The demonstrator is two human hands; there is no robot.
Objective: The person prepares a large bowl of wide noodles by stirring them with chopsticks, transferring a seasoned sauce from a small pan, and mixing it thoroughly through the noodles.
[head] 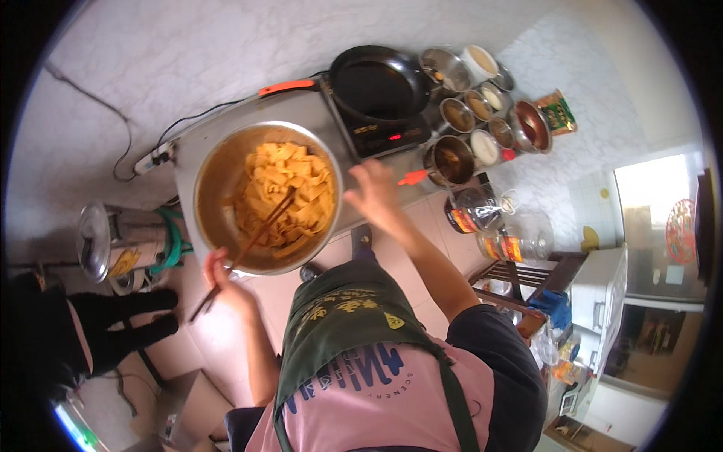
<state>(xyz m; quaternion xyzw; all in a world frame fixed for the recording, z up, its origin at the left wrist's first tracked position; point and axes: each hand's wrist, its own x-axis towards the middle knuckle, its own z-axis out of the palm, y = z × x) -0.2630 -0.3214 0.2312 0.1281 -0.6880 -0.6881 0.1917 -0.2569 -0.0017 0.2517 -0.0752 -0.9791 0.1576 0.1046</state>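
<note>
A large metal mixing bowl (212,186) stands on the steel worktop, holding a heap of wide, flat noodles (291,203) coated in orange sauce. My left hand (229,288) is at the bowl's near left rim, gripping a pair of brown chopsticks (260,231). Their far ends rest on or in the noodles; the other ends stick out past my hand. Just right of the bowl, my right hand (373,189) is blurred, its fingers apart and nothing in it. Whether it touches the rim is hard to tell.
A black frying pan (378,82) sits on an induction cooker (390,138) with a lit display. Several seasoning containers (457,116) crowd the right, near a pot (450,161) with an orange-handled utensil. Large plastic bottles (474,209) stand below. A power strip (155,158) lies left.
</note>
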